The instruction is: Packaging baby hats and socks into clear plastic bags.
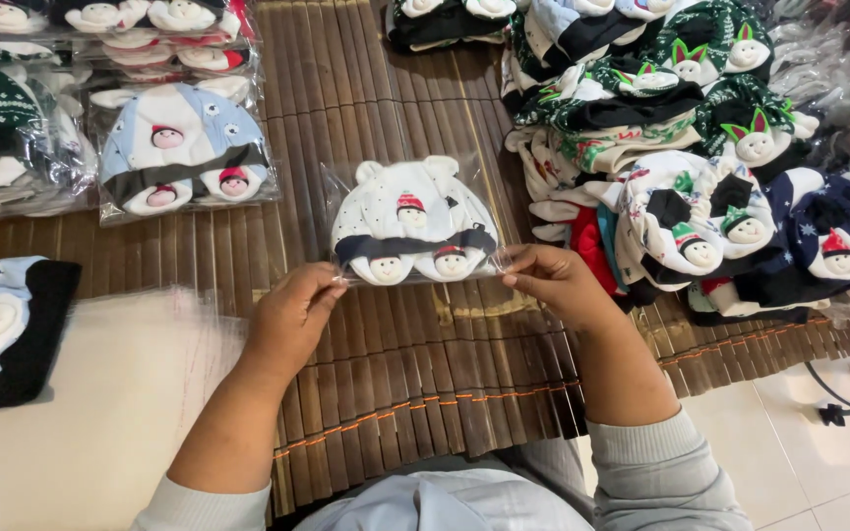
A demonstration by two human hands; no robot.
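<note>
Underneath everything lies a bamboo mat (425, 364), with a heap of loose baby hats (700, 157) beyond the right hand (555, 282) and bagged hats (181, 147) beyond the left hand (295, 313). Between both hands sits a white hat in a clear bag (413, 224), each hand pinching a near corner of it.

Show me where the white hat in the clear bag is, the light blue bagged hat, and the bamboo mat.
white hat (410, 211), head view, on its crown inside the bag.
light blue bagged hat (181, 123), head view, on its upper fabric.
bamboo mat (425, 354), head view, on bare slats between the forearms.
</note>
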